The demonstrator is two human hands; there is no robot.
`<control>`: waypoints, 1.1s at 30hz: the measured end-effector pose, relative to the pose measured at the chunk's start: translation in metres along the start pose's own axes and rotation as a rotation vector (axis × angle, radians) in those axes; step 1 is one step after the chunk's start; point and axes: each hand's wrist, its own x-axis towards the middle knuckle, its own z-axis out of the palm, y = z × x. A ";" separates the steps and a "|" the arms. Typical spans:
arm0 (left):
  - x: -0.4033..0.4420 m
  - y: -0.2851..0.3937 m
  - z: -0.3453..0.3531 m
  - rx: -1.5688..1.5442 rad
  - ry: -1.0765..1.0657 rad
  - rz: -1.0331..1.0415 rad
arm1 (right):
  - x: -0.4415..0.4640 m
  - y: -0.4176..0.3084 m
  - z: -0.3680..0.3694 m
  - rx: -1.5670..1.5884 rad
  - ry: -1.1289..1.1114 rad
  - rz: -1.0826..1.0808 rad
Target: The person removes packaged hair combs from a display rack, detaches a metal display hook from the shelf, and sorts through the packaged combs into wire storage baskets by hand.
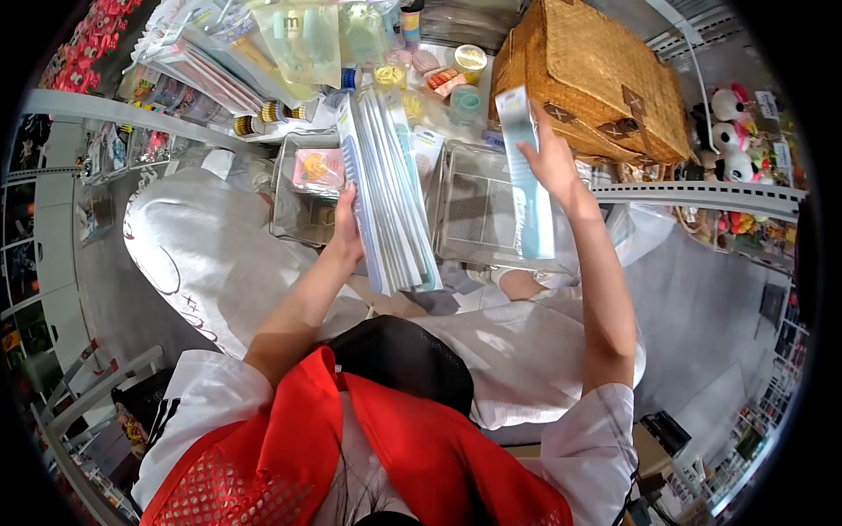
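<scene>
My left hand (348, 217) is closed around the left side of a thick stack of long, flat, blue-and-white packages (392, 197). The stack stands almost upright above the front of the shelf. In my right hand (551, 162) is one similar long package (528, 206), with the thumb across its face. Behind that package is a wire mesh basket (465, 241), partly covered by it. Left of the stack, a second mesh basket (285, 197) holds a small pink package (317, 168). What the packages contain is too unclear to name.
A woven wicker case (588, 79) stands at the right on the shelf. Hair ties and small tubs (469, 61) crowd the back, and hanging packets (298, 39) fill the upper left. Metal shelf rails (702, 197) run at both sides; plush toys (732, 136) hang far right.
</scene>
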 end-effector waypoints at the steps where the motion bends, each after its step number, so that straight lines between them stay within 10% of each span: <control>1: 0.003 -0.002 -0.009 -0.159 -0.120 -0.061 | -0.007 -0.026 -0.011 0.061 0.070 -0.030; 6: 0.001 -0.013 0.006 -0.143 -0.183 -0.083 | -0.041 -0.099 0.031 0.122 0.147 -0.321; 22: -0.014 -0.008 0.014 -0.058 -0.070 -0.073 | -0.072 -0.121 0.094 1.162 0.190 0.374; 33: -0.020 0.000 0.011 -0.127 -0.085 -0.071 | -0.073 -0.130 0.070 0.771 0.548 0.213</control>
